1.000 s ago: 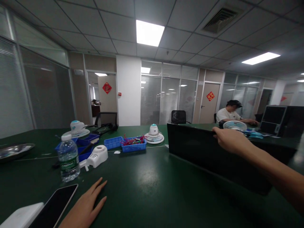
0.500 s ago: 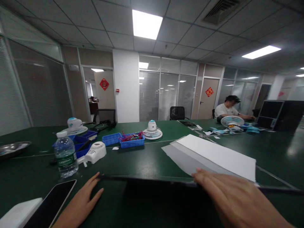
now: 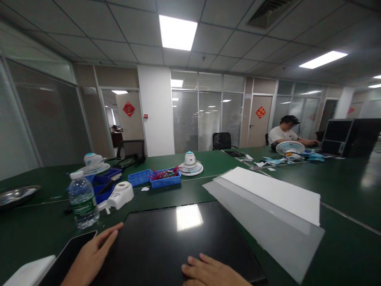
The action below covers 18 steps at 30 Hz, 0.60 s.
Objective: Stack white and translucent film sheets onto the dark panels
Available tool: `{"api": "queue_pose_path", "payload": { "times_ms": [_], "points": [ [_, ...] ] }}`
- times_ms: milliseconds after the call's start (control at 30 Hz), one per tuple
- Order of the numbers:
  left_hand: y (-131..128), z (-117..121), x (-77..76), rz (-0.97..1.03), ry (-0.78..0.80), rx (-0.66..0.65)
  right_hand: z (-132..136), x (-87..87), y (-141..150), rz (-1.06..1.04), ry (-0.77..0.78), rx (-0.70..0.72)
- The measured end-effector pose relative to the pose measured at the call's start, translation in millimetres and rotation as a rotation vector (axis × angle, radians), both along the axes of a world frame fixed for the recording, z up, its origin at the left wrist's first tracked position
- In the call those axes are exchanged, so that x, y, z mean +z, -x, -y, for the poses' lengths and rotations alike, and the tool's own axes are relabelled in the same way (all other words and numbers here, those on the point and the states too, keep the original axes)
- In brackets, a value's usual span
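Black panel (image 3: 166, 246): near edge cut off at bottom, right hand (image 3: 212, 273) covers some. Left hand (image 3: 89, 256) hides part of phone (image 3: 64, 258). Metal dish (image 3: 18, 194) clipped at left. Red bits (image 3: 165, 174) in blue bin (image 3: 166, 183) too small to identify.

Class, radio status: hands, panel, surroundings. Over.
Left hand at left edge of black panel; right hand on top. Panel lying flat. Translucent sheet close on its right.

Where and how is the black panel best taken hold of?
Probably by its left and right edges, one hand coming from each side: the black panel lies flat, and its broad, glossy top offers nothing to pinch. The left hand is at the left edge; the right hand, spread over the top, would need the right edge, where the translucent sheet lies close.
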State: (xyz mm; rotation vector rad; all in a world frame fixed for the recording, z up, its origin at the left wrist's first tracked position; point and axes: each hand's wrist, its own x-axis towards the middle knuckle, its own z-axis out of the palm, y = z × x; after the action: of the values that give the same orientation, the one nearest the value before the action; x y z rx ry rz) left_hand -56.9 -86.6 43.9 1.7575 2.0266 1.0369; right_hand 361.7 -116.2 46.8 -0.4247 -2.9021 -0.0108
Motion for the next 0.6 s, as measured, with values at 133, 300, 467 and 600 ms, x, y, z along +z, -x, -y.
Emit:
{"api": "queue_pose_path", "payload": {
  "times_ms": [133,300,467,600],
  "points": [
    [-15.6,2.6,-9.1,-0.321,0.068,-0.154,-26.0,36.8,-12.1,-0.063,0.321,-0.332],
    [-32.4,10.4,-7.4,-0.535,0.172,-0.214,-77.5,24.2,-34.9,-0.026,0.301,-0.776],
    [-38.3,8.6,-6.7,-0.584,0.186,-0.206,-109.5,-0.9,-57.0,-0.020,0.296,-0.847],
    [-33.4,2.4,-14.9,-0.570,0.158,-0.198,-134.2,-14.0,-93.9,-0.020,0.250,-1.085]
  ]
}}
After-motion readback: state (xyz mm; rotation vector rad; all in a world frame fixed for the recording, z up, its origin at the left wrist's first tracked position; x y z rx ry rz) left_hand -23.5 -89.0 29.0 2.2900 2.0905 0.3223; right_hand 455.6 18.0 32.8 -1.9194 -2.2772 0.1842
